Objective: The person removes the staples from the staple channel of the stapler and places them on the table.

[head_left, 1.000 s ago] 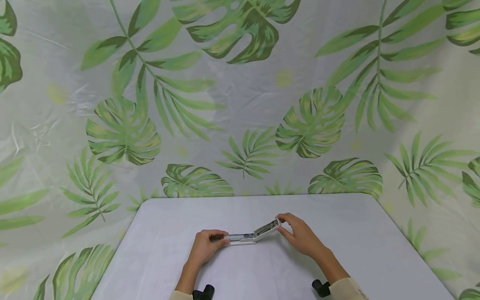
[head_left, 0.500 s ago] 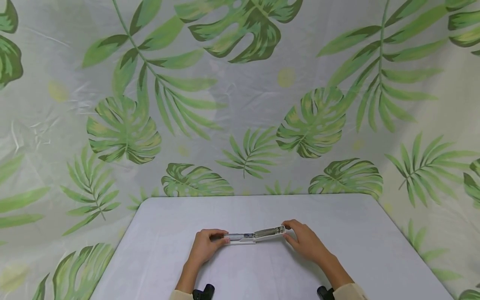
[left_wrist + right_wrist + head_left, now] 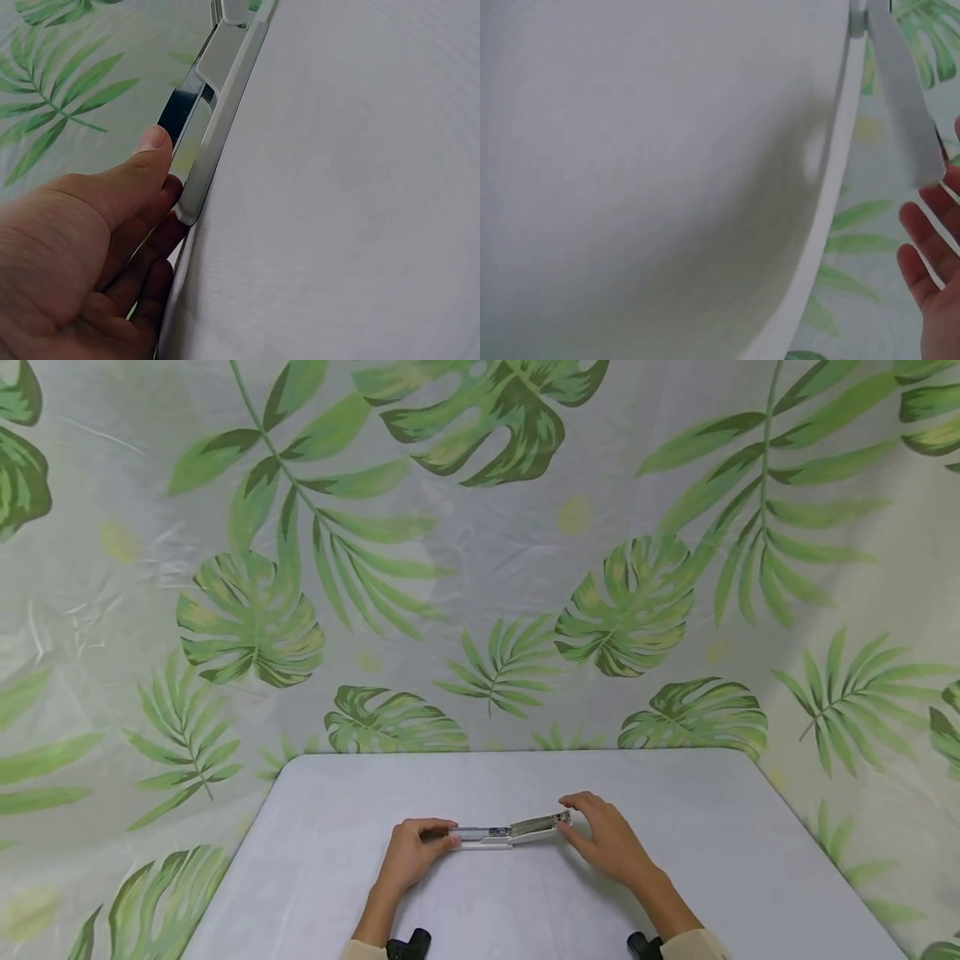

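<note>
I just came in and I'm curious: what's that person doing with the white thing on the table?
The person is handling a white stapler that is swung wide open at a white table. The left hand grips the end of its lower part. The right hand is at the far end of the stapler's cover, which slants a little upward with its inside showing. Whether the right hand is gripping or only touching it is hard to tell.

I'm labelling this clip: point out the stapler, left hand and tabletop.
Stapler point(image 3: 513, 837), head view: middle, near the hinge.
Left hand point(image 3: 412, 853), head view: its back.
Tabletop point(image 3: 528, 902), head view: bare near part.
</note>
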Available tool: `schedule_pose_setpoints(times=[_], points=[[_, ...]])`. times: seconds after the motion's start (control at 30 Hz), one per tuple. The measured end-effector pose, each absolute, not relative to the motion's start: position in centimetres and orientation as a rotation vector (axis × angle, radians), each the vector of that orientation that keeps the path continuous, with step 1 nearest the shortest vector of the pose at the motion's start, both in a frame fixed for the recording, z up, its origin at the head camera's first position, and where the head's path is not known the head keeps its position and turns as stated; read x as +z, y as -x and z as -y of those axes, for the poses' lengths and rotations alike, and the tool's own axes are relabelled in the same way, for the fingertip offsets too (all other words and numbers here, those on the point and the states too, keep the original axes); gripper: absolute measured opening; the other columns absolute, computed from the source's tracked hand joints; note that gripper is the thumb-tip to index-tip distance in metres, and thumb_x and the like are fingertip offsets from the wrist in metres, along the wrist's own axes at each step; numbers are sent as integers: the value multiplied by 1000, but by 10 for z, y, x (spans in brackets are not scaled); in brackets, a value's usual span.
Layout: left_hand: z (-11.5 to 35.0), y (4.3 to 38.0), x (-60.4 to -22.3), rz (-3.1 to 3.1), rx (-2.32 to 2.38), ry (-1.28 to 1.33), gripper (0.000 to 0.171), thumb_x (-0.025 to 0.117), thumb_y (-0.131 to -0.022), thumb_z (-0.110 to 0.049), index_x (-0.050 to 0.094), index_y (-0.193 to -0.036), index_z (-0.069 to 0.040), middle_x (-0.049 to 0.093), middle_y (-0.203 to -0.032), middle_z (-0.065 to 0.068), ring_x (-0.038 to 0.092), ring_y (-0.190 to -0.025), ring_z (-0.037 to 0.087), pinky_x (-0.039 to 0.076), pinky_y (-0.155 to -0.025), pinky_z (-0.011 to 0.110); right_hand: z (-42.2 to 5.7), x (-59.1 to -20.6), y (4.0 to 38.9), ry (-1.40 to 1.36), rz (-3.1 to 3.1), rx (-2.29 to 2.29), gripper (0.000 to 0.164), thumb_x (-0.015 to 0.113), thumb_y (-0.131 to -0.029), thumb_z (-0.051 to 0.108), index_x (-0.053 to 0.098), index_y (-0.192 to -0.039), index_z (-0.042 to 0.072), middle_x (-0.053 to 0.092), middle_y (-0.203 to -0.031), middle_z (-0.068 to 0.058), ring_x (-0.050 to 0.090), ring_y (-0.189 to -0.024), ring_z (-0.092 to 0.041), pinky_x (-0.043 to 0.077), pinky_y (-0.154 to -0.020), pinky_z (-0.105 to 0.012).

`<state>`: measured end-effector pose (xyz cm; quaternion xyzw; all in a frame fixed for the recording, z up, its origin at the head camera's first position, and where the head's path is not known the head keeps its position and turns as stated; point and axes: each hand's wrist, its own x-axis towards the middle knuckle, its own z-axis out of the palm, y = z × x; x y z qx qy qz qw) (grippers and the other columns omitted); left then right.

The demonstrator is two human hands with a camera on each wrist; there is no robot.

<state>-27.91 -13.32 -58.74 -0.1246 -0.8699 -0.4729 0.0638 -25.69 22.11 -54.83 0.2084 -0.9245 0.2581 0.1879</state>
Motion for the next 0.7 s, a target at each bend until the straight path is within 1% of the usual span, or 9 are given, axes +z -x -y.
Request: schedule_pose_setpoints(times=[0.17, 0.27, 0.37, 0.57, 0.63, 0.7], points=[[130, 279, -587, 2638, -1425, 367, 22, 85, -84, -37, 83, -104, -27, 79, -94, -12, 74, -98, 13, 56, -90, 37, -202, -544, 263, -602, 2539, 739, 28, 80, -92, 23, 73, -117, 14, 71, -117, 2, 67, -114, -23, 54, -96, -47], [135, 276, -590, 2648, -1418, 324, 22, 86, -83, -36, 83, -103, -27, 79, -94, -12, 73, -99, 13, 56, -91, 37, -183, -544, 266, -629, 2574, 778, 23, 78, -94, 24, 73, -115, 17, 71, -117, 4, 66, -115, -20, 55, -97, -43], [136, 275, -592, 2625, -1411, 360, 22, 86, -84, -36, 83, -104, -27, 79, -94, -11, 74, -98, 12, 57, -90, 35, -167, -542, 268, -633, 2590, 833, 20, 78, -94, 23, 74, -112, 18, 71, -116, 5, 66, -115, -19, 55, -98, -42], [133, 280, -591, 2598, -1438, 400, 23, 85, -84, -38, 83, -103, -27, 79, -93, -11, 74, -95, 11, 57, -86, 33, -141, -547, 274, -701, 2648, 817, 21, 76, -95, 23, 74, -114, 14, 71, -116, 3, 67, -115, -20, 55, -97, -42], [134, 279, -590, 2602, -1445, 392, 22, 85, -84, -37, 83, -103, -26, 79, -93, -11, 74, -95, 12, 57, -86, 32, -133, -551, 276, -741, 2670, 788, 19, 75, -96, 22, 74, -112, 14, 71, -114, 3, 68, -112, -19, 56, -95, -41], [135, 279, -590, 2602, -1443, 393, 22, 85, -84, -37, 83, -103, -25, 79, -93, -10, 74, -95, 12, 57, -86, 32, -125, -554, 277, -784, 2683, 756, 14, 75, -96, 22, 75, -108, 14, 71, -110, 2, 69, -106, -18, 57, -91, -39]])
